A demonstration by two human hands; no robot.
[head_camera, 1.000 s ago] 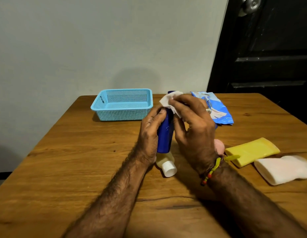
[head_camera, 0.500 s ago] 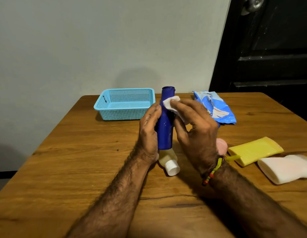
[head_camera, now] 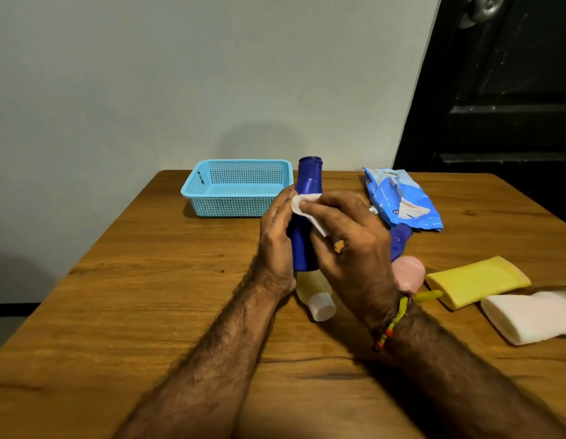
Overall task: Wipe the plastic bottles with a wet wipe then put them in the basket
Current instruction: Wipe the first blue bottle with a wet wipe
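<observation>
The left hand (head_camera: 276, 239) is curled round the left side of the blue bottle (head_camera: 303, 223), holding it upright above the worktop (head_camera: 142, 299), while the right hand (head_camera: 351, 239) has its fingers bent over a white wet wipe (head_camera: 307, 209) and presses it against the front of that bottle, about midway up. The bottle's neck stands clear above both hands. Just below the blue bottle, between the two wrists, a pale yellow bottle (head_camera: 313, 286) with a white cap (head_camera: 321, 307) lies on its side, the cap pointing toward the person. To the right of the blue bottle, mostly hidden behind the right hand, another blue bottle (head_camera: 400, 239) lies on the wood, and a pink bottle (head_camera: 410, 274) shows just beside the right wrist, which wears a beaded thread band (head_camera: 394, 321). Farther right of the blue bottle lie a yellow bottle (head_camera: 475, 280) and, near it, a white bottle (head_camera: 529, 316), both on their sides. Behind and to the right of the blue bottle lies a blue wipes packet (head_camera: 402, 198). Behind and to the left of the blue bottle sits the light blue basket (head_camera: 231, 207), close to the worktop's far edge; I can see no bottle through its mesh walls. A grey wall (head_camera: 180, 74) rises behind, and a dark door (head_camera: 503, 90) stands far off to the right.
</observation>
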